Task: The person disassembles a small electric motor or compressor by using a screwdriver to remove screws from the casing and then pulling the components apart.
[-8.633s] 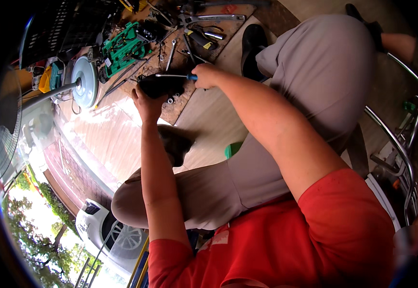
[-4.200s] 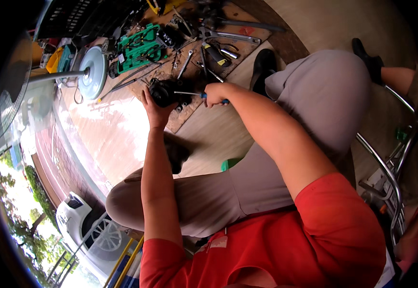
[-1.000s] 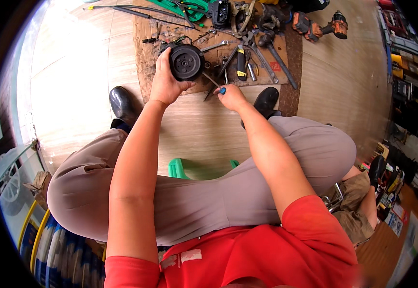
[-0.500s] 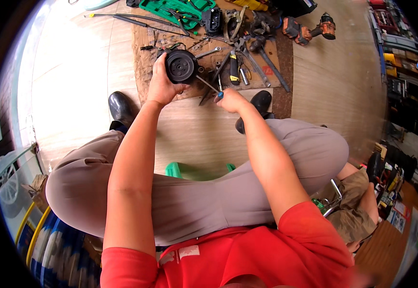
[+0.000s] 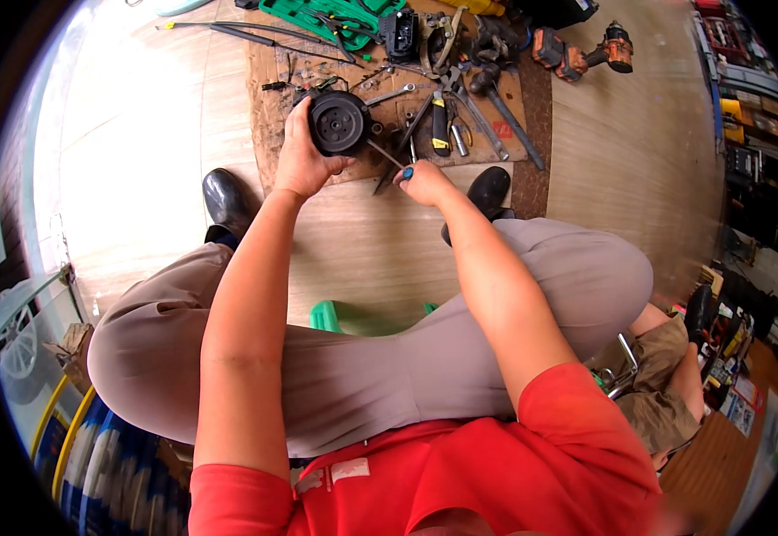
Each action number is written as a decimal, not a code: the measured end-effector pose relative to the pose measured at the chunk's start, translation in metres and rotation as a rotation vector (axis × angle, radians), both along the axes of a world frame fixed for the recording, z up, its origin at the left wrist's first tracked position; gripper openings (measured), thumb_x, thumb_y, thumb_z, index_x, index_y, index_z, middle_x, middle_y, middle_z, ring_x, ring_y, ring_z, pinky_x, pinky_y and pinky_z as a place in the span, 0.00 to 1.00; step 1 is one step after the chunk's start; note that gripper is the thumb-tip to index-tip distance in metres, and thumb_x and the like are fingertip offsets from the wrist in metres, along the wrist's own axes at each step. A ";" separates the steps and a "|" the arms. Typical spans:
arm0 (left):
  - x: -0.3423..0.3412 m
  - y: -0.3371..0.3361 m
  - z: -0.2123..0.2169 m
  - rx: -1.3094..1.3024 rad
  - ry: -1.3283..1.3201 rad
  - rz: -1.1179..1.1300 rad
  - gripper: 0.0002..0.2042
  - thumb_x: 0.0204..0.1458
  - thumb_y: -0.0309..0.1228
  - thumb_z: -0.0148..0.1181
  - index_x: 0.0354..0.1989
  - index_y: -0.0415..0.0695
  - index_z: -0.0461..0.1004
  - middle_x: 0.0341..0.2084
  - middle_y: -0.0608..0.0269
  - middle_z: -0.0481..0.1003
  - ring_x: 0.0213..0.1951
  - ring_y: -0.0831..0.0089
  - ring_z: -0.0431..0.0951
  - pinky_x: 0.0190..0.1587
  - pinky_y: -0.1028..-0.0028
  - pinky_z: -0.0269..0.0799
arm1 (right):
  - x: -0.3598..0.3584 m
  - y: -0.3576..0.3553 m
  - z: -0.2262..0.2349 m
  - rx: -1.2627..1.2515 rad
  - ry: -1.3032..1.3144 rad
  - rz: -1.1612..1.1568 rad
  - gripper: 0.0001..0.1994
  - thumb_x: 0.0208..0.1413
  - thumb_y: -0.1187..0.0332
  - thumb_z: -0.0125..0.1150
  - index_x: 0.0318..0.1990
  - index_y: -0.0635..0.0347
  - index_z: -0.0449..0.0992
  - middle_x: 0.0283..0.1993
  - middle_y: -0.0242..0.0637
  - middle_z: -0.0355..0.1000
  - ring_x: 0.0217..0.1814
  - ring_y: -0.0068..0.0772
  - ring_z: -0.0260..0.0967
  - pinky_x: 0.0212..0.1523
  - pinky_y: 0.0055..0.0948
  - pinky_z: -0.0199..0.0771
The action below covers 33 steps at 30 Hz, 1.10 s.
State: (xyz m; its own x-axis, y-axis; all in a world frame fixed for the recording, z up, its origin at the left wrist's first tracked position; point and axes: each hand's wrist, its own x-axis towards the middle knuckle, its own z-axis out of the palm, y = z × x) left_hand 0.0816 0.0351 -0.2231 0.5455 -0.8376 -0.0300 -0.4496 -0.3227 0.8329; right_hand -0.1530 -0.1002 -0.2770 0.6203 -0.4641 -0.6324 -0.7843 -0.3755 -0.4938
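Note:
My left hand (image 5: pixel 304 161) is closed around the near left side of a black round pulley-like part (image 5: pixel 339 123), its grooved face turned up toward me. My right hand (image 5: pixel 426 184) grips a screwdriver (image 5: pixel 386 154) by its handle, of which a blue end shows between the fingers. Its thin metal shaft runs up and left to the lower right edge of the round part. Whether the tip touches the part or goes into it is hidden. Both hands are held above the near edge of a worn cardboard sheet (image 5: pixel 273 134).
On the cardboard lie a hammer (image 5: pixel 516 129), pliers (image 5: pixel 478 112), a yellow-and-black utility knife (image 5: pixel 440 125) and a wrench (image 5: pixel 391 96). Behind them sits a green tool case (image 5: pixel 304 16). Two orange-black power tools (image 5: pixel 576 58) lie at right. Another person's leg (image 5: pixel 661 402) shows at lower right.
My right hand, with the screwdriver, has shifted slightly left toward the round part. My left hand keeps its hold on the part. The items on the floor appear slightly shifted right in view.

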 end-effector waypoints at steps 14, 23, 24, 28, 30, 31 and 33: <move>-0.001 -0.004 0.005 0.006 0.023 -0.014 0.62 0.25 0.31 0.85 0.73 0.42 0.49 0.64 0.46 0.62 0.66 0.47 0.64 0.68 0.60 0.64 | -0.001 0.007 -0.004 -0.017 0.042 -0.067 0.09 0.53 0.67 0.64 0.41 0.53 0.85 0.41 0.45 0.82 0.45 0.46 0.79 0.50 0.38 0.78; 0.030 -0.005 0.001 0.032 -0.021 -0.199 0.64 0.23 0.27 0.85 0.75 0.45 0.49 0.68 0.45 0.60 0.67 0.48 0.63 0.70 0.62 0.62 | -0.010 -0.005 0.062 0.211 0.060 -0.128 0.21 0.46 0.61 0.76 0.47 0.57 0.81 0.33 0.42 0.78 0.29 0.36 0.74 0.32 0.37 0.74; 0.029 -0.009 0.005 0.058 -0.009 -0.241 0.64 0.23 0.26 0.85 0.75 0.46 0.49 0.68 0.45 0.59 0.67 0.48 0.63 0.70 0.62 0.62 | -0.015 -0.012 0.066 0.207 0.022 -0.106 0.20 0.47 0.62 0.76 0.47 0.57 0.81 0.29 0.38 0.74 0.24 0.31 0.69 0.26 0.34 0.70; 0.046 -0.007 0.003 0.082 0.095 -0.289 0.63 0.24 0.22 0.83 0.76 0.48 0.50 0.66 0.48 0.64 0.67 0.51 0.65 0.69 0.62 0.64 | -0.014 -0.012 0.080 0.277 -0.062 -0.087 0.19 0.50 0.65 0.75 0.49 0.56 0.80 0.25 0.31 0.70 0.18 0.24 0.62 0.20 0.31 0.65; 0.047 -0.007 0.003 0.062 0.141 -0.290 0.62 0.24 0.19 0.82 0.75 0.45 0.51 0.64 0.50 0.67 0.66 0.54 0.67 0.69 0.64 0.63 | -0.013 -0.005 0.084 0.276 -0.037 -0.075 0.18 0.49 0.65 0.75 0.48 0.56 0.81 0.26 0.34 0.72 0.21 0.26 0.64 0.23 0.32 0.68; 0.048 -0.006 0.004 0.068 0.157 -0.294 0.62 0.24 0.19 0.82 0.75 0.44 0.51 0.64 0.50 0.68 0.66 0.55 0.68 0.69 0.64 0.63 | -0.012 -0.003 0.084 0.307 -0.022 -0.095 0.19 0.47 0.64 0.76 0.47 0.55 0.81 0.28 0.38 0.74 0.23 0.30 0.68 0.25 0.34 0.71; 0.047 -0.009 0.008 0.058 0.147 -0.313 0.61 0.24 0.17 0.81 0.75 0.42 0.51 0.62 0.50 0.71 0.66 0.58 0.69 0.69 0.66 0.62 | -0.018 -0.003 0.074 0.410 -0.020 -0.159 0.20 0.45 0.63 0.77 0.46 0.55 0.82 0.29 0.41 0.76 0.25 0.34 0.71 0.29 0.36 0.75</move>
